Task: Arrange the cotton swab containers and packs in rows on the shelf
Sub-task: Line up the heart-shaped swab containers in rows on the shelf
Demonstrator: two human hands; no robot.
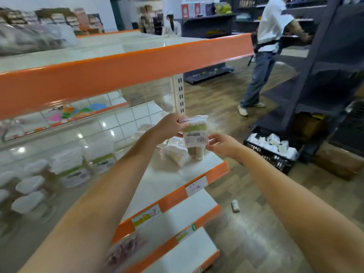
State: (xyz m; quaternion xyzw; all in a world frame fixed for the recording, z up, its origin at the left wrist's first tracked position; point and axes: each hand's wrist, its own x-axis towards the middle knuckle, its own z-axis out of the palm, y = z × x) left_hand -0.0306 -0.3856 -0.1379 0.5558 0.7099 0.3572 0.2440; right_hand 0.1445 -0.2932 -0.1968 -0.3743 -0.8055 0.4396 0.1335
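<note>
White orange-edged shop shelf (167,180); left hand (169,126) pinches light, crinkly clear cotton-swab pack (195,133) at its top, right hand (220,143) fingertips at four o'clock corner.

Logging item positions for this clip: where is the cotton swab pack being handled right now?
In the head view, right of centre, the cotton swab pack is held up between the left hand and right hand, above the loose packs on the shelf.

bright, even indoor light from overhead. small specular spots on the glossy white tile wall (110,123) behind the shelves, sheen along the orange shelf edge (118,71). shadows soft. heavy motion blur on the left: containers (29,184) smeared. wide-angle bend at the frame edges; shelf lines curve. background soft, forearms fairly sharp.
</note>
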